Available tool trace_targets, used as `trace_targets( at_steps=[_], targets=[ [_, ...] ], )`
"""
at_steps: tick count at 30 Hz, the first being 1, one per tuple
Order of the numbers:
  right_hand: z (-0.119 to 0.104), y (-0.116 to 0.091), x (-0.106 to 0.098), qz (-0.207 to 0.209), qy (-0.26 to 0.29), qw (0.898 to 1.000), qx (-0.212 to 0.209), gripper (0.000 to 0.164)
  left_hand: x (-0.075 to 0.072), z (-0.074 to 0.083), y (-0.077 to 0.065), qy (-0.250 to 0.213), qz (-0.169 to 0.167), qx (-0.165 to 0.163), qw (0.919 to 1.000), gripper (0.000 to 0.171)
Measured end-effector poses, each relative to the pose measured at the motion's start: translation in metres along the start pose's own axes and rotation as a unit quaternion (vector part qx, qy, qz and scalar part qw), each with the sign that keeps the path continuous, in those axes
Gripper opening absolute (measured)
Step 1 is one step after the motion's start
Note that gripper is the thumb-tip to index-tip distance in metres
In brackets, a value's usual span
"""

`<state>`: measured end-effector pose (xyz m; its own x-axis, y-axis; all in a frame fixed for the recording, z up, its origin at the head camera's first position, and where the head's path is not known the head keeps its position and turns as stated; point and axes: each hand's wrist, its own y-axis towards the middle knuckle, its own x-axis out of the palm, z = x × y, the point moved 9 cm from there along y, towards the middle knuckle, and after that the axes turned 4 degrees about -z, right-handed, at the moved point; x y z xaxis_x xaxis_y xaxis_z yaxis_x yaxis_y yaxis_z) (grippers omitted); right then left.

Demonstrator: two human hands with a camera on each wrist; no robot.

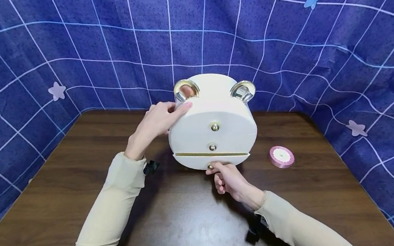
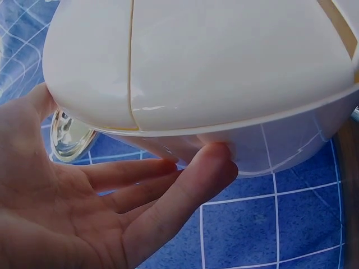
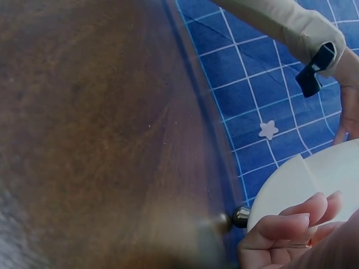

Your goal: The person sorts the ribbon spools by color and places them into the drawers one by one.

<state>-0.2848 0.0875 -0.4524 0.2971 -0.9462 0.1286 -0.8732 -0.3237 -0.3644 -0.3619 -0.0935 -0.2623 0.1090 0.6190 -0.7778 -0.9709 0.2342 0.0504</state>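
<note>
A white rounded drawer box [image 1: 194, 131] with two shiny gold ears stands on the table, three round knobs down its front. Its bottom drawer [image 1: 190, 161] is pulled out slightly, leaving a narrow gap above it. My left hand [image 1: 157, 121] steadies the box's upper left side, thumb near the ear [image 1: 186, 90]; in the left wrist view its fairly straight fingers [image 2: 140, 174] touch the glossy wall. At the bottom drawer my right hand [image 1: 229, 179] pinches the lowest knob [image 1: 210, 167], other fingers curled. In the right wrist view, the right hand [image 3: 291, 235] partly covers the box front.
A pink ribbon spool [image 1: 282, 156] lies on the brown wooden table [image 1: 178, 220], right of the box. Behind and around the table hangs a blue gridded cloth [image 1: 122, 47] with star shapes. Dark wrist mounts [image 1: 258, 228] sit at the sleeves.
</note>
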Motion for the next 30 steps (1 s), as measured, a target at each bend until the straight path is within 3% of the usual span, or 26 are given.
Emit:
trace_targets(
  at_steps=[11,30],
  targets=[
    [0.008,-0.014,0.006,-0.022,-0.004,1.0,0.004,0.034,-0.001,0.001,0.002,0.014,0.004,0.005,0.9999,0.072],
    [0.026,-0.055,0.018,-0.077,-0.015,0.997,0.016,0.039,0.001,0.0,0.001,0.009,-0.004,0.002,0.9999,0.072]
  ],
)
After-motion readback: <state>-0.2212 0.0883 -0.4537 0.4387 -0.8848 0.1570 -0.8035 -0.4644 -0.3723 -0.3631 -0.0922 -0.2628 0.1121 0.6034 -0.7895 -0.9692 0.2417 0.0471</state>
